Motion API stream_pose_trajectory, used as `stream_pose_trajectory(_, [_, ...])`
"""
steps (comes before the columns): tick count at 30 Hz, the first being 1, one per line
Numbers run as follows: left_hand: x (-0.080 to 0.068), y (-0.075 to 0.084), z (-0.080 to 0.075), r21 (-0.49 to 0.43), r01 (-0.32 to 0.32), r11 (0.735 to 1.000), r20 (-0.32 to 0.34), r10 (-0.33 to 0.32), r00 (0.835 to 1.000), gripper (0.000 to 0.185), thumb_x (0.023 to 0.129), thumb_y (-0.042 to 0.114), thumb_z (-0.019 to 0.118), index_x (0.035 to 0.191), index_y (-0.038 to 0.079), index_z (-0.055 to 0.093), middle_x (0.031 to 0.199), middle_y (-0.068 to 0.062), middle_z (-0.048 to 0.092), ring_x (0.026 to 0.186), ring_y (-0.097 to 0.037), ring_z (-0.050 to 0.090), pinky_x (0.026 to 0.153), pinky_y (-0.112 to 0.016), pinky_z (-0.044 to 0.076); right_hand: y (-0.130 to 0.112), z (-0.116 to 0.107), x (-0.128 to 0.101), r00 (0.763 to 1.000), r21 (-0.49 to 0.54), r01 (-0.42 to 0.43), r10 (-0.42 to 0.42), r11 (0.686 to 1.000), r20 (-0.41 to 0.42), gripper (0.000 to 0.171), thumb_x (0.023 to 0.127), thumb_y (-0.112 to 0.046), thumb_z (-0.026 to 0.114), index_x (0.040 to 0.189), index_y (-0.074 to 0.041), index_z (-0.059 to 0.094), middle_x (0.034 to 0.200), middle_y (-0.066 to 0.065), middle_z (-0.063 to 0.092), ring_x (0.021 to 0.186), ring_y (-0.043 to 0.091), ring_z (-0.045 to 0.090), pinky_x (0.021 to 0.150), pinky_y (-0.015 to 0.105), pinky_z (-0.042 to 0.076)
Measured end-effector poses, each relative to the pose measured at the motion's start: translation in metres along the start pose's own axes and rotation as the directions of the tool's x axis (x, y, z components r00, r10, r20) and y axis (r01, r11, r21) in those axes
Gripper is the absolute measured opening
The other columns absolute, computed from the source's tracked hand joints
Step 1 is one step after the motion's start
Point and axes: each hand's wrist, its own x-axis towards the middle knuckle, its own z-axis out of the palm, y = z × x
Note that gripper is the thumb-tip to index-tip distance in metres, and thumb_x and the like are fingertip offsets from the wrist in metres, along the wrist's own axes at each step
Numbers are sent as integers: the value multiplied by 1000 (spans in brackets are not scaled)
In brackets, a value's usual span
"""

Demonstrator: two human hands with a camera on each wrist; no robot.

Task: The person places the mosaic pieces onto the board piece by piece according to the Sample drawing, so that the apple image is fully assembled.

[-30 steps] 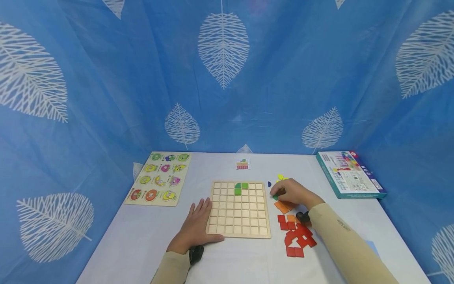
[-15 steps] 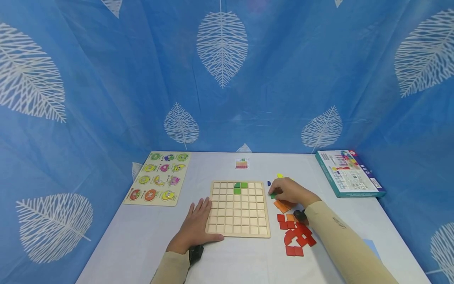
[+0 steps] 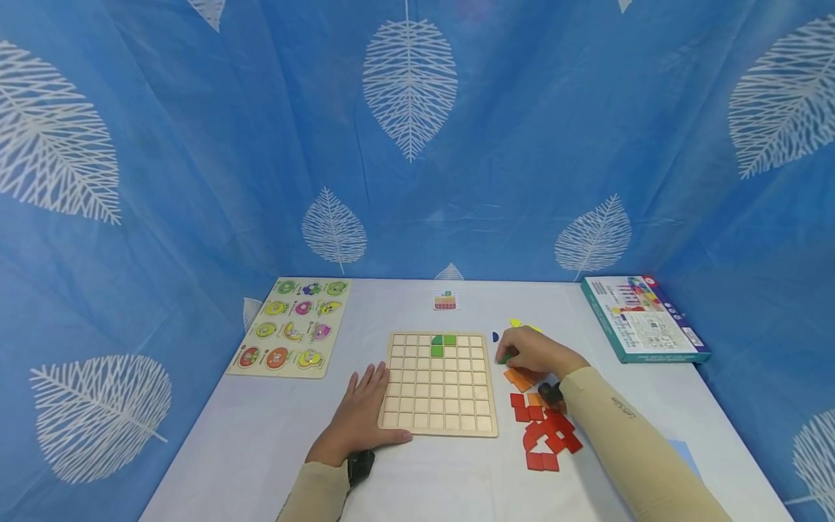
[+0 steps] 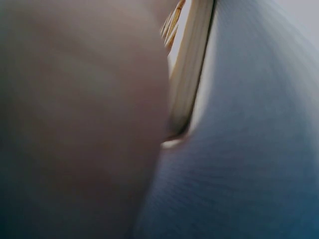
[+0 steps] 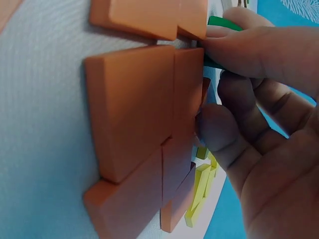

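Note:
My right hand is over the loose tiles to the right of the board. Its thumb and fingers pinch a green tile, mostly covered by the fingertips in the right wrist view. Orange tiles lie just beside those fingers. My left hand rests at the near left corner of the wooden grid board, fingers straight along its left edge and thumb by the near edge. Three green pieces sit in the board's far rows, one with a rounded corner. In the left wrist view the hand hides most of the board.
Several red tiles lie right of the board, with yellow pieces and a dark blue half-round farther back. A small pattern card lies behind the board. A fruit puzzle board is left, a box right.
The right hand's fingers have shifted slightly at the green tile, which shows less than half a second ago. The left hand and the board have stayed where they were.

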Motion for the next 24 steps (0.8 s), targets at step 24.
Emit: stream_pose_trajectory(24, [0, 0, 0, -11, -2, 1000, 7, 2, 1000, 137, 71, 86, 73, 166, 0, 25, 172, -15, 20, 159, -35, 12, 125, -57, 5, 0, 3, 3, 996, 51, 58, -54, 997, -76, 17, 98, 0, 74, 104, -15, 77, 106, -4, 68, 102, 20, 63, 95, 46, 56])
